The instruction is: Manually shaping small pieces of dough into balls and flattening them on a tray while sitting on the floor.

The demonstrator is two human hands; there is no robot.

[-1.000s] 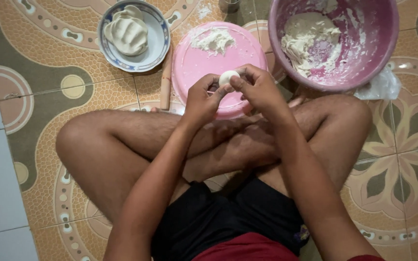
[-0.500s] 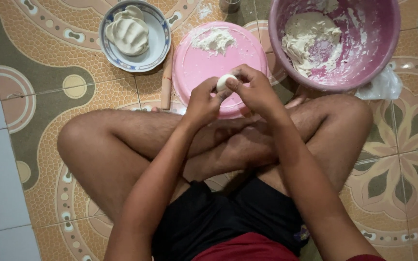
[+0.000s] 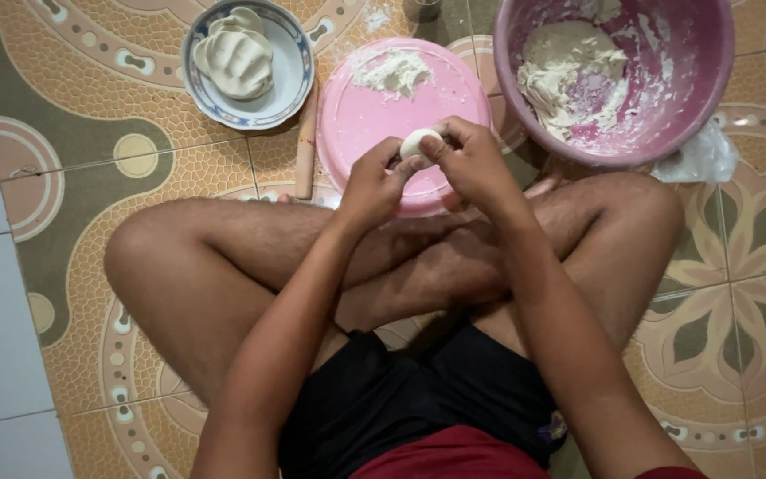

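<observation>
Both forearms run forward from my lower frame edge and converge at centre. Left hand (image 3: pixel 372 182): palm turned inward, fingers curled, fingertips (image 3: pixel 405 165) pinched. Right hand (image 3: pixel 472 160): knuckles up, thumb and forefinger closed toward the left fingertips. The two hands touch at their tips. Wrists sit above the crossed bare legs.

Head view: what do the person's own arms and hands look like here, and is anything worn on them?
Both forearms are bare, with no sleeves in view. The left hand and the right hand carry no gloves, and no rings, watch or bracelet can be seen. The person also wears black shorts and a dark red top at the lower edge.
</observation>
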